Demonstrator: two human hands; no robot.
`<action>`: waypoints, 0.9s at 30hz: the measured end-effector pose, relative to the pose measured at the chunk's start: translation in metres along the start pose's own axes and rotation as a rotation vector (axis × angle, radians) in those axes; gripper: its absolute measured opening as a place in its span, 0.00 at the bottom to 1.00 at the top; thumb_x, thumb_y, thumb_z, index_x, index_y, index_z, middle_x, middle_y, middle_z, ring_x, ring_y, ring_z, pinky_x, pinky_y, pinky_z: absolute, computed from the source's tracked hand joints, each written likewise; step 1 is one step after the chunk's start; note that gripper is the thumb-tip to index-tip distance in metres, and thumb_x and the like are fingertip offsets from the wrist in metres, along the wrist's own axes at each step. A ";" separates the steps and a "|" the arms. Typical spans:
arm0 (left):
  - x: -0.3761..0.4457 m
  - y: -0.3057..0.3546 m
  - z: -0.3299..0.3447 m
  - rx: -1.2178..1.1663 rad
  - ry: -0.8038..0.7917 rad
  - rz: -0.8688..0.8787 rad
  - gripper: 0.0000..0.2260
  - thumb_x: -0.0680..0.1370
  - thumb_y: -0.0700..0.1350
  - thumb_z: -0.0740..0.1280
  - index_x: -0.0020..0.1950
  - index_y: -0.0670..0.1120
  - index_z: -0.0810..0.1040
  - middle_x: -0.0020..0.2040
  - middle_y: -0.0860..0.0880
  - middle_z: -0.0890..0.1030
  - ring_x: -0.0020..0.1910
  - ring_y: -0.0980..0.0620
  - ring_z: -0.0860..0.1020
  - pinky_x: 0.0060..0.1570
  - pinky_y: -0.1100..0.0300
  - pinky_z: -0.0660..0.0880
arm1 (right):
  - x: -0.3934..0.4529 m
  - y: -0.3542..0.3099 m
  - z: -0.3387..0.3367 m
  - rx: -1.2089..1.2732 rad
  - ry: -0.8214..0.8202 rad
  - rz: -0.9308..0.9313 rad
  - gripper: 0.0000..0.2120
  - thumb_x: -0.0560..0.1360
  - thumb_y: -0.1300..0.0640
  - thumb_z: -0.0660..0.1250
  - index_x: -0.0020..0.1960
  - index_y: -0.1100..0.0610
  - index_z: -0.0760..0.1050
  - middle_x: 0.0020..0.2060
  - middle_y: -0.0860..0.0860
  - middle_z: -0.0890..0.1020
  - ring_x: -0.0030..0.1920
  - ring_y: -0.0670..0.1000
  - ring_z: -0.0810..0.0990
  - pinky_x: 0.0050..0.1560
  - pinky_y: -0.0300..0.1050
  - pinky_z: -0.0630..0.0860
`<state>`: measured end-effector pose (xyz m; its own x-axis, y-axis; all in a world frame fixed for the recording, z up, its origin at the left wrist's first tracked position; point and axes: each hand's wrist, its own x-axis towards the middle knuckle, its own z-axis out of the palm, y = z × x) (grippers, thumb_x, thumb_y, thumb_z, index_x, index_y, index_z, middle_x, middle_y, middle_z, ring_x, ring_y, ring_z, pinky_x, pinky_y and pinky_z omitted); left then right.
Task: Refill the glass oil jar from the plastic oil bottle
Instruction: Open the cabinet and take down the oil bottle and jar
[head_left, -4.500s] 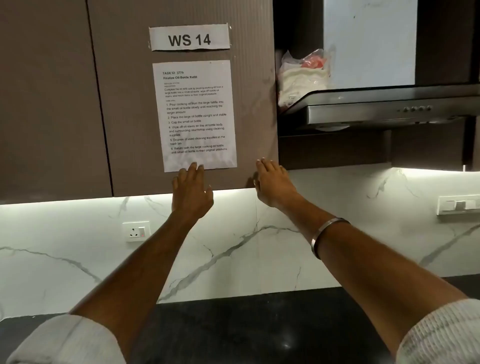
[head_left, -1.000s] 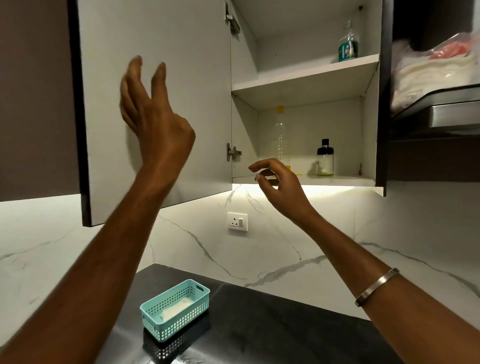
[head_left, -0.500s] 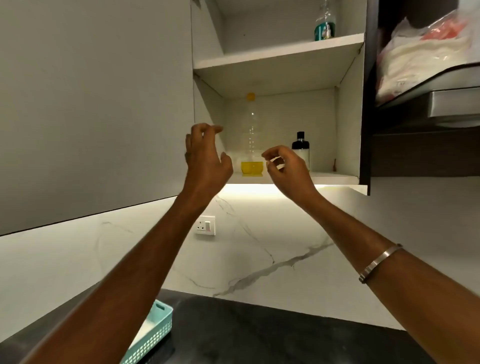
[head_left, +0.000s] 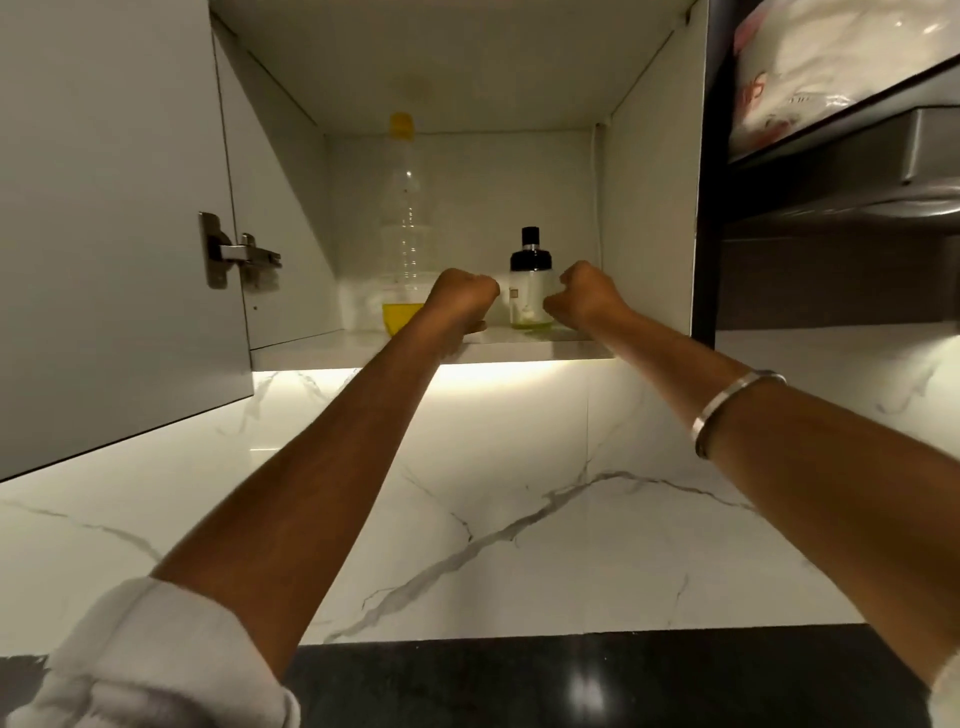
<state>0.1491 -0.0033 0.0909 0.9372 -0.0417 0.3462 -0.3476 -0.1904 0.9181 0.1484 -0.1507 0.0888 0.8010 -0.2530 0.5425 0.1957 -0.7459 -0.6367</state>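
Both my arms reach up into the open cabinet (head_left: 649, 218), onto its lower shelf (head_left: 540, 347). The jar (head_left: 529, 283), clear glass with a black top, stands upright on that shelf near the cabinet's right wall, a little pale oil at its bottom. My left hand (head_left: 462, 300) is just left of the jar and my right hand (head_left: 581, 295) just right of it, so the jar shows between them. Both hands show me their backs with fingers curled away; whether either actually touches or grips the jar, I cannot tell. The bottle (head_left: 404, 228), tall clear plastic with a yellow cap, stands upright further left on the same shelf, behind my left hand, with a low band of yellow oil at its base. The cabinet's door (head_left: 104, 208) hangs open at the left, its metal hinge (head_left: 234, 252) showing. A steel bangle (head_left: 727, 405) circles my right wrist.
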 end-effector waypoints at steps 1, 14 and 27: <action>0.008 -0.001 0.002 -0.011 -0.016 -0.039 0.10 0.78 0.40 0.61 0.59 0.40 0.73 0.46 0.45 0.73 0.40 0.49 0.74 0.42 0.61 0.75 | 0.007 -0.001 0.001 -0.003 0.002 0.035 0.21 0.75 0.61 0.68 0.65 0.63 0.68 0.61 0.59 0.75 0.58 0.56 0.75 0.49 0.42 0.70; 0.072 -0.006 0.008 -0.362 -0.160 -0.287 0.21 0.82 0.44 0.55 0.74 0.41 0.60 0.70 0.41 0.64 0.66 0.40 0.71 0.63 0.43 0.72 | 0.078 -0.021 0.039 0.045 -0.109 0.269 0.36 0.71 0.52 0.74 0.71 0.64 0.62 0.66 0.56 0.72 0.67 0.57 0.71 0.59 0.44 0.70; 0.091 -0.006 0.004 -0.339 -0.225 -0.355 0.25 0.82 0.47 0.56 0.77 0.42 0.56 0.73 0.40 0.64 0.67 0.33 0.70 0.63 0.40 0.72 | 0.088 -0.010 0.050 0.053 -0.204 0.307 0.28 0.71 0.52 0.74 0.63 0.65 0.70 0.52 0.58 0.76 0.47 0.55 0.75 0.44 0.47 0.73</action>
<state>0.2365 -0.0095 0.1163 0.9686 -0.2482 -0.0123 0.0371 0.0952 0.9948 0.2452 -0.1343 0.1155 0.9224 -0.3274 0.2049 -0.0462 -0.6201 -0.7832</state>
